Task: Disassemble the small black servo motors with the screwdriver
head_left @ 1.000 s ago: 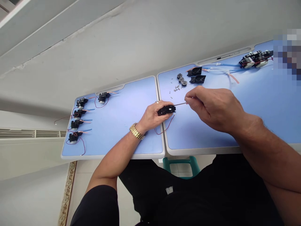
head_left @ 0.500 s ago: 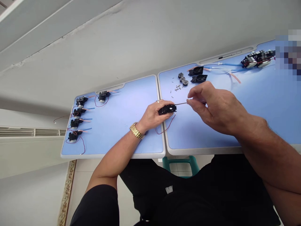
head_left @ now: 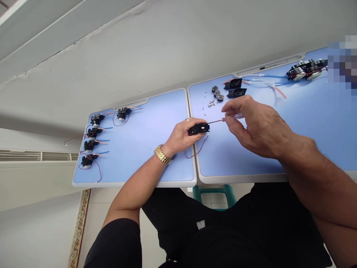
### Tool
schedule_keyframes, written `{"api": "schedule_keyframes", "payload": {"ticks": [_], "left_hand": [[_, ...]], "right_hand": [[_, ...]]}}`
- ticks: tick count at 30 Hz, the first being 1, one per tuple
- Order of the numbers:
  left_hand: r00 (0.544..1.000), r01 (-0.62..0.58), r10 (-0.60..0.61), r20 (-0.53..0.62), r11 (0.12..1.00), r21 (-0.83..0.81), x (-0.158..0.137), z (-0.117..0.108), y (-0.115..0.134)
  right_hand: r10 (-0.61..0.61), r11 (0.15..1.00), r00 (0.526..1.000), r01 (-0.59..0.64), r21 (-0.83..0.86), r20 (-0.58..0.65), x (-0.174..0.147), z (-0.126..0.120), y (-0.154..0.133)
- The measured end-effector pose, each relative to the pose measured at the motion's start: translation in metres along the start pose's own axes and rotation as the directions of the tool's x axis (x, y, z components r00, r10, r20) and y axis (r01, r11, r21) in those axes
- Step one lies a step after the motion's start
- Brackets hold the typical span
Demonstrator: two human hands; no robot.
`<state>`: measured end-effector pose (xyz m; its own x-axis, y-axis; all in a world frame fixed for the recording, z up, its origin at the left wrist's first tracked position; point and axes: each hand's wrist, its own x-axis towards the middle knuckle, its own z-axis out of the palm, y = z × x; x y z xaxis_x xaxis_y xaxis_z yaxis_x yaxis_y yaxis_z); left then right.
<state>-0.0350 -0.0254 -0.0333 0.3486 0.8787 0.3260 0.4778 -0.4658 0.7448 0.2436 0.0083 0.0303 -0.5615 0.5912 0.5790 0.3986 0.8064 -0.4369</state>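
Observation:
My left hand (head_left: 182, 134) is closed around a small black plastic housing (head_left: 199, 128), held just over the seam between two blue tables. From it a thin dark red wire (head_left: 198, 152) with a white plug trails below. My right hand (head_left: 258, 124) pinches the clear handle of a screwdriver (head_left: 215, 121). The shaft points left, and its tip meets the upper right edge of the housing beside my left thumb; the exact contact point is too small to make out. Beyond my right hand lie loose screws (head_left: 212, 104), several round metal-and-black parts (head_left: 217, 93) and two black shells (head_left: 236, 92).
Several finished-looking black units with wires and tubes (head_left: 90, 145) line the left table's (head_left: 134, 175) far left side. At the back right sit larger assemblies (head_left: 304, 70) with blue tubes, near a pen (head_left: 269, 66) in a groove. A green stool (head_left: 214, 190) stands below the tables.
My right fingers have shifted slightly on the screwdriver, showing a bit of red at the base of its shaft. My left hand and the housing stay almost in place.

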Motion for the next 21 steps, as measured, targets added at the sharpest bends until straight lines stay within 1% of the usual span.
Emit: {"api": "schedule_keyframes", "payload": {"ticks": [2, 6, 8, 13, 15, 16, 19, 21], "left_hand": [[1.0, 0.014, -0.014, 0.003, 1.0, 0.012, -0.0001, 0.0002, 0.0001], [1.0, 0.012, -0.012, 0.005, 1.0, 0.017, 0.0, 0.0001, 0.0002], [1.0, 0.008, -0.009, 0.005, 1.0, 0.017, 0.0002, -0.0001, 0.0003], [1.0, 0.016, -0.016, -0.004, 1.0, 0.021, 0.0003, -0.0003, 0.0001], [1.0, 0.018, -0.018, 0.0, 1.0, 0.023, 0.0001, -0.0001, -0.0001], [1.0, 0.016, -0.016, 0.002, 1.0, 0.021, 0.0, 0.0, -0.0002], [1.0, 0.013, -0.013, 0.001, 1.0, 0.01, -0.0002, 0.0006, -0.0001], [1.0, 0.024, -0.024, 0.001, 1.0, 0.014, -0.0003, 0.001, 0.0004]], "right_hand": [[0.02, 1.0, 1.0, -0.02, -0.005, 0.015, -0.0002, -0.0007, -0.0003], [0.014, 0.998, 0.999, -0.017, -0.064, -0.047, -0.0008, 0.0014, 0.0059], [0.018, 0.997, 0.998, -0.022, -0.074, -0.056, -0.0009, 0.0019, 0.0072], [0.019, 1.0, 1.0, -0.02, 0.018, 0.007, -0.0006, -0.0014, 0.0009], [0.039, 0.999, 0.999, -0.039, 0.01, 0.026, -0.0006, -0.0018, 0.0008], [0.048, 0.999, 0.999, -0.047, -0.008, 0.021, -0.0007, -0.0014, 0.0018], [0.044, 0.998, 0.998, -0.046, -0.05, -0.043, -0.001, 0.0011, 0.0059], [0.028, 0.998, 0.998, -0.031, -0.048, -0.064, -0.0008, 0.0017, 0.006]]}}
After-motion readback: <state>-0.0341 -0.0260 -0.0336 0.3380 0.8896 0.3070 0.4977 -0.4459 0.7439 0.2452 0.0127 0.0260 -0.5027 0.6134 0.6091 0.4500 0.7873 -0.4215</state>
